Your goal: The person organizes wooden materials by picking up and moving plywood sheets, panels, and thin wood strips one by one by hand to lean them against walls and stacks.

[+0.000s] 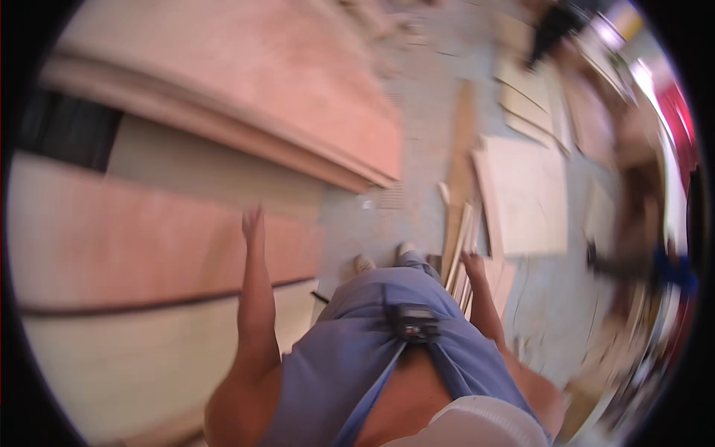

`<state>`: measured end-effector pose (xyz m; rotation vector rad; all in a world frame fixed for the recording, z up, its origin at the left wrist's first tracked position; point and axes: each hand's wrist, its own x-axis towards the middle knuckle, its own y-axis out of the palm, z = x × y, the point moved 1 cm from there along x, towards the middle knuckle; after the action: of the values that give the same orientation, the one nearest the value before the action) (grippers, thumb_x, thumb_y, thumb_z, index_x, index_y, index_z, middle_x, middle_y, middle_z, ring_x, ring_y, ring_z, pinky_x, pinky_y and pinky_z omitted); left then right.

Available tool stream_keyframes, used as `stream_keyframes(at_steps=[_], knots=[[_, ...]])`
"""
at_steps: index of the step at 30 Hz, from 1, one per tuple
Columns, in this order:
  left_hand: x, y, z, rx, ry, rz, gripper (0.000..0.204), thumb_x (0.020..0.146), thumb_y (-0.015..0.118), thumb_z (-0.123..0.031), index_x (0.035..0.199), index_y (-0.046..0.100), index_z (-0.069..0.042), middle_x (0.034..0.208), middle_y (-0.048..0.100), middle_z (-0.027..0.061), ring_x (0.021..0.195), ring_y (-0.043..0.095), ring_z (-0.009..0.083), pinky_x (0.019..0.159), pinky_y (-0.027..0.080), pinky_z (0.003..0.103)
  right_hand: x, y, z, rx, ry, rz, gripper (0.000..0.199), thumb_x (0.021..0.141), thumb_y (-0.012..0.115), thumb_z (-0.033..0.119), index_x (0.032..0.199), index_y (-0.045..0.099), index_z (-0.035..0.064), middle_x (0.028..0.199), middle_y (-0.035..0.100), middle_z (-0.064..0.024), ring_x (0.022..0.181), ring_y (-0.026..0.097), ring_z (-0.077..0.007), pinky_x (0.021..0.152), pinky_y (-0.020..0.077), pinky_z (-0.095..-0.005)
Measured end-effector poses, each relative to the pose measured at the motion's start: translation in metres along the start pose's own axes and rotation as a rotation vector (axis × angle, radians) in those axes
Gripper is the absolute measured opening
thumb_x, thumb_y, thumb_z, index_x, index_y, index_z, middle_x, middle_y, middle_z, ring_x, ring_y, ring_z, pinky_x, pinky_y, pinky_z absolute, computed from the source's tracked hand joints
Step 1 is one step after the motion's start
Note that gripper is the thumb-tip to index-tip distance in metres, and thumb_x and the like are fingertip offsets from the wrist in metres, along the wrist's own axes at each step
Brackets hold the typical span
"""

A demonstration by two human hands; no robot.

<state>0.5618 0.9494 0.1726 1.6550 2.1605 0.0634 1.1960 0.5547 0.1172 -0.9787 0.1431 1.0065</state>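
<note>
My left hand hangs over a reddish plywood sheet on my left side; motion smears its fingers, and nothing large shows in it. On the other side, my right hand is beside several narrow wood strips by my leg. Whether it touches or grips them is unclear, as its fingers are blurred too. A long brown plank lies on the floor beyond the strips.
A thick stack of plywood sheets rises at the far left, and a pale board lies near left. Square pale panels lie on the floor at right. A person with a blue garment is at far right, another in dark clothing farther back.
</note>
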Motion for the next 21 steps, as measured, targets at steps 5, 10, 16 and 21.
stream_keyframes(at_steps=[5,10,16,21], knots=[[0.01,0.267,-0.174,0.185,0.469,-0.144,0.056,0.084,0.069,-0.035,0.12,0.052,0.005,0.113,0.058,0.0146,0.101,0.058,0.0201,0.086,0.048,0.031,0.053,-0.017,-0.25,-0.754,-0.243,0.308,0.042,0.084,0.05,0.041,0.076,0.066,0.0037,0.076,0.065,-0.0204,0.077,0.063,-0.0384,0.067,0.0483,-0.0457],[-0.027,0.32,-0.314,0.388,0.825,-0.256,0.046,0.087,0.064,-0.033,0.117,0.056,0.001,0.1,0.063,0.0076,0.09,0.059,0.0153,0.081,0.049,0.029,0.179,0.034,-0.08,-0.39,-0.253,0.585,0.043,0.086,0.051,0.042,0.086,0.065,0.0018,0.088,0.064,-0.0203,0.086,0.06,-0.0363,0.073,0.0469,-0.0456],[0.021,0.358,-0.309,0.511,0.889,-0.545,0.038,0.082,0.069,-0.039,0.082,0.056,-0.004,0.071,0.05,0.0003,0.068,0.046,0.0134,0.062,0.041,0.029,0.387,-0.04,0.086,-0.061,-0.246,0.388,0.046,0.088,0.051,0.043,0.097,0.063,-0.0004,0.101,0.062,-0.0203,0.097,0.058,-0.0338,0.081,0.0451,-0.0456],[0.016,0.405,-0.314,0.349,0.94,-0.422,0.04,0.082,0.069,-0.037,0.09,0.06,0.002,0.081,0.06,0.0044,0.074,0.054,0.0145,0.066,0.044,0.028,0.456,-0.05,0.117,0.105,-0.227,0.34,0.05,0.089,0.052,0.044,0.106,0.062,-0.0023,0.113,0.061,-0.0203,0.105,0.055,-0.0317,0.088,0.0436,-0.0456]])
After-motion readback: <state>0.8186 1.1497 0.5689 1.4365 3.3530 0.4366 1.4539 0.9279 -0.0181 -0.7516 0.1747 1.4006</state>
